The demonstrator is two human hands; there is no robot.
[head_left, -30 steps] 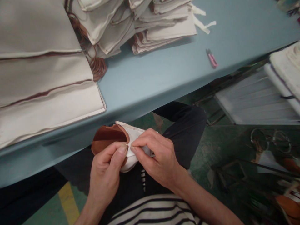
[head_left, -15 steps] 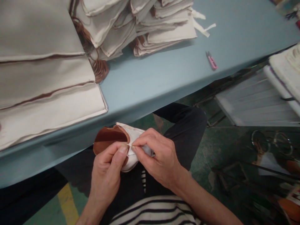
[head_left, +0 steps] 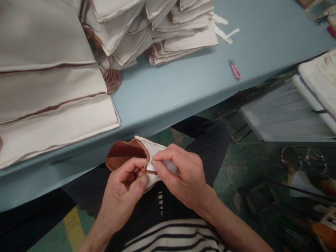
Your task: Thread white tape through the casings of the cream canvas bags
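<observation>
A small off-white pouch (head_left: 156, 147) with a brown inside (head_left: 126, 150) is held over my lap, its mouth gaping toward the left. My left hand (head_left: 128, 189) is closed on the near edge of the mouth, thumb on the outside and fingers curled partly inside. My right hand (head_left: 181, 173) pinches thumb and forefinger together against the white side, close to the mouth. What lies between those fingertips is too small to make out. A short brown strip or edge (head_left: 151, 172) shows between the two hands.
On the blue-covered table (head_left: 162, 91) lie large off-white panels (head_left: 57, 115), stacked off-white pieces (head_left: 189, 40), a coil of brown cord (head_left: 112, 80), pink thread snips (head_left: 235, 71) and white strips (head_left: 223, 33). A white-topped rack (head_left: 286, 108) stands at the right.
The pouch and both hands have shifted slightly right. My fingertips, close together before, have parted; my left thumb has moved down, and a brown strip or edge now shows between the hands.
</observation>
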